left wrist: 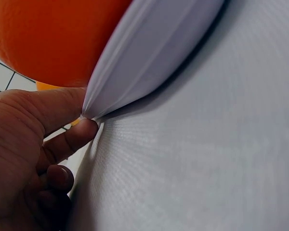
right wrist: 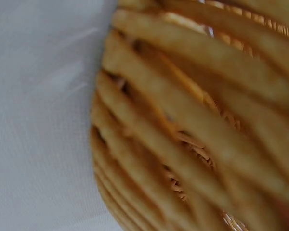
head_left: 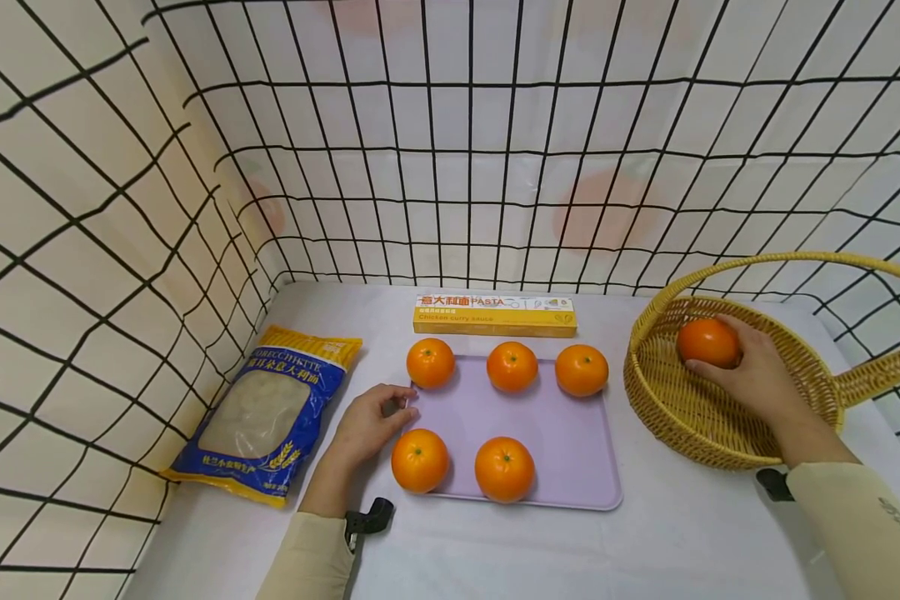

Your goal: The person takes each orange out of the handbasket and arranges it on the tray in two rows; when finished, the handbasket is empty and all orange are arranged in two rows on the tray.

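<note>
Inside the wicker basket [head_left: 648, 408] at the right, my right hand [head_left: 757, 375] grips an orange [head_left: 708, 343] from its right side. My left hand [head_left: 371, 423] is at the left edge of a lilac tray [head_left: 555, 450]. In the left wrist view its thumb [left wrist: 62, 103] and a finger pinch the tray's rim [left wrist: 135, 62], just below a large orange [left wrist: 53, 38]. Several oranges are on the tray, among them one at the back middle [head_left: 512, 367] and one at the front [head_left: 504, 469]. The right wrist view shows only basket weave [right wrist: 183, 130] and cloth, hiding the right hand.
Behind the tray lies a yellow and white pasta box [head_left: 495, 317]. A blue and yellow pasta bag [head_left: 262, 412] lies to the left of the left hand. Black wire grid panels [head_left: 457, 150] rise at the back and sides. The basket's tall handle [head_left: 795, 257] arches over it.
</note>
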A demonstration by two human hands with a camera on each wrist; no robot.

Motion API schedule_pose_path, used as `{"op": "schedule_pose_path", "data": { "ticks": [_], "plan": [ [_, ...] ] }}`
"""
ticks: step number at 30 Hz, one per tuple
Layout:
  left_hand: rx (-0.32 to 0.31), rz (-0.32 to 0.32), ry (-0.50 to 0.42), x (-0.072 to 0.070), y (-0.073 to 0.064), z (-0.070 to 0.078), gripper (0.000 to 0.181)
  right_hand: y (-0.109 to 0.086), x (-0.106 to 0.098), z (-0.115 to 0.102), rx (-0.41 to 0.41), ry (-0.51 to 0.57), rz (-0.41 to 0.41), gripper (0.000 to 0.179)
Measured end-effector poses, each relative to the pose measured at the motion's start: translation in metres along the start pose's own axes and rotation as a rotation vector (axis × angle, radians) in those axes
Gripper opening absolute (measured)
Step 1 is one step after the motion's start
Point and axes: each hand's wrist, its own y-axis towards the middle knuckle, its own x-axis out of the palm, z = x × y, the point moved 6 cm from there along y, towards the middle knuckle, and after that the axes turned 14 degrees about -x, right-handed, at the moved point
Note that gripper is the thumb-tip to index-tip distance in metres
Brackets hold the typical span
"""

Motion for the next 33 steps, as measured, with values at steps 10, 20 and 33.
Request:
{"op": "schedule_pose_path", "data": {
  "ticks": [10,20,33],
  "plan": [
    [-0.010,-0.006,-0.003,0.0010,0.0015,-0.0013,0.027,0.0014,0.0009,0.0005,-0.007,0.009,0.007,0.098],
    [-0.016,-0.004,0.000,-0.0003,-0.0004,0.0004,0.026,0.0001,0.0003,0.0000,0.011,0.008,-0.001,0.100],
    [-0.022,-0.008,0.006,0.0009,0.0009,-0.0008,0.026,0.0005,-0.0001,0.0021,0.012,0.020,-0.017,0.098]
  ]
}}
